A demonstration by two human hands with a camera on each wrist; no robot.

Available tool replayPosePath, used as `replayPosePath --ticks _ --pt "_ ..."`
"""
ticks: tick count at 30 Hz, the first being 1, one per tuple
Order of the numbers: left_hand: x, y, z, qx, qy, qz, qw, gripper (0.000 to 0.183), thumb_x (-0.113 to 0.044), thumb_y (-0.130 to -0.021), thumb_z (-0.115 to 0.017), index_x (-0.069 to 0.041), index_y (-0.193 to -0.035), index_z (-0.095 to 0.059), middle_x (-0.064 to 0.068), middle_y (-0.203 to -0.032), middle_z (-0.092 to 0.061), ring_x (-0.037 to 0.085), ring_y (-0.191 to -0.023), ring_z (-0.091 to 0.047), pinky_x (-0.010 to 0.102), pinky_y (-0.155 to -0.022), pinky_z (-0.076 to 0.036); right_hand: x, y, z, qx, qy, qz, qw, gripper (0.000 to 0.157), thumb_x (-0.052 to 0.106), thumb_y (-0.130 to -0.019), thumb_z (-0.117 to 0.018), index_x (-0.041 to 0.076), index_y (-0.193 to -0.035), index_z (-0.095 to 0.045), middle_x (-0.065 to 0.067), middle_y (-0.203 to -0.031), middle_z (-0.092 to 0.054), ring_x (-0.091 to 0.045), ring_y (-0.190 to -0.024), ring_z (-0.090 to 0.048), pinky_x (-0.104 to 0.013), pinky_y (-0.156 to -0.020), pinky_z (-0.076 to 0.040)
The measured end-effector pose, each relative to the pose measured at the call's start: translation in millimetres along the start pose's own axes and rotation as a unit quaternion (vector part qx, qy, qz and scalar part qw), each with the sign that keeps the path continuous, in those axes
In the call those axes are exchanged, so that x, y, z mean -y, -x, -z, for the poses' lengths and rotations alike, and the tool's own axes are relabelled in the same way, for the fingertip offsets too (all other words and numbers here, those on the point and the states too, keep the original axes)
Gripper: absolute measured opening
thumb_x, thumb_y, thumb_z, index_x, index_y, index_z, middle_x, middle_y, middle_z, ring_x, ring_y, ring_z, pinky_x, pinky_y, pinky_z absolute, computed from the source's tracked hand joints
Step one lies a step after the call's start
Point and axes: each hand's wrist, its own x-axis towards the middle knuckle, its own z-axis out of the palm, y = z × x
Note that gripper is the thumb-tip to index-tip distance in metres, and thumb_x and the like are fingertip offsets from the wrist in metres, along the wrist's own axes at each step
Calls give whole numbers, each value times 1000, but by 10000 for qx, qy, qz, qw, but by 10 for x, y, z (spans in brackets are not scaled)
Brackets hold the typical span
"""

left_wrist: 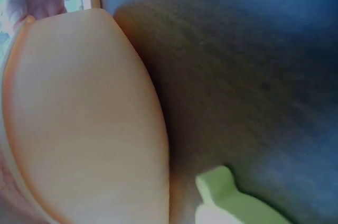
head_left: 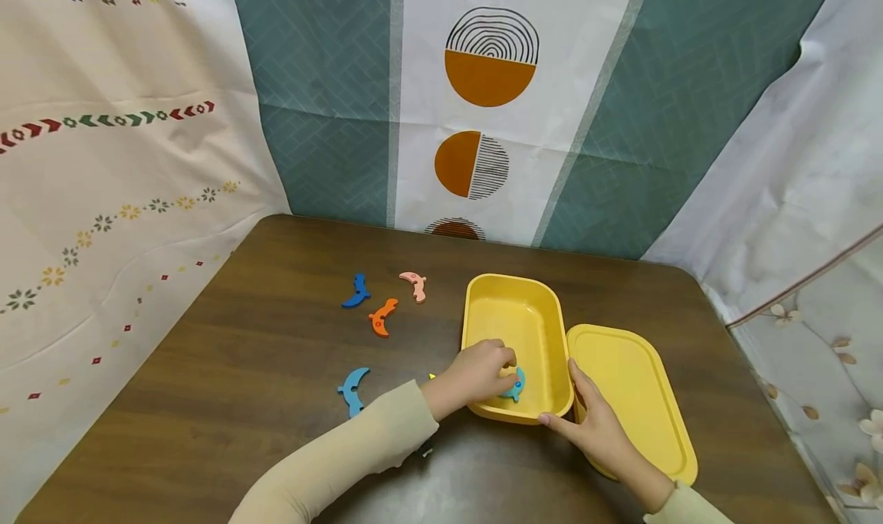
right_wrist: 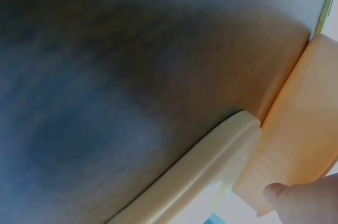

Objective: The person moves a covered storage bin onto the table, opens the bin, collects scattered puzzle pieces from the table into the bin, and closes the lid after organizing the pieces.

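A yellow rectangular box (head_left: 483, 283) stands on the table with its top open. My left hand (head_left: 479, 371) reaches over its left wall, fingers curled, and pinches a small turquoise flat piece (head_left: 516, 391) inside. Part of that piece is hidden by the fingers. At the box's near right corner, my right hand (head_left: 600, 428) grips it, thumb on the front wall and fingers along the right side. The right wrist view shows that thumb (right_wrist: 296, 197) against the box wall (right_wrist: 301, 113).
A yellow lid (head_left: 631, 401) lies right of the box, under the right hand. Left are curved flat pieces: dark blue (head_left: 357, 293), pink (head_left: 415, 285), orange (head_left: 382, 319) and light blue (head_left: 352, 390). A greenish piece (left_wrist: 243, 205) shows beside the box in the left wrist view.
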Motion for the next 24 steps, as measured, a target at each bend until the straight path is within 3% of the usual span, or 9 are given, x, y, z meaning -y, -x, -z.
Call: replayPosePath --ticks 10,16,24 --pt "164 164 168 -912 767 57 9929 24 -23 -89 -66 -6 -106 -68 5 -101 -63 20 -94 -58 29 -81 -51 43 13 -10 34 -87 -153 9998 102 29 -80 -77 -9 -148 -12 -30 -153 -16 -46 -138 -23 -53 -104 -26" --pt "277 274 254 -1009 865 305 9907 26 -22 -90 -65 -4 -108 -66 7 -104 -62 21 -96 -56 34 -82 -50 51 -5 -1 59 -9 -188 9998 105 31 -79 -77 -9 -148 -10 -30 -153 -14 -46 -139 -21 -53 -104 -26" --pt "386 516 296 -898 935 720 9889 29 -21 -88 -66 -3 -110 -63 9 -106 -60 22 -94 -55 35 -78 -50 73 -46 -21 153 -235 -258 9993 106 28 -79 -78 -8 -149 -7 -29 -154 -11 -45 -140 -18 -51 -104 -26"
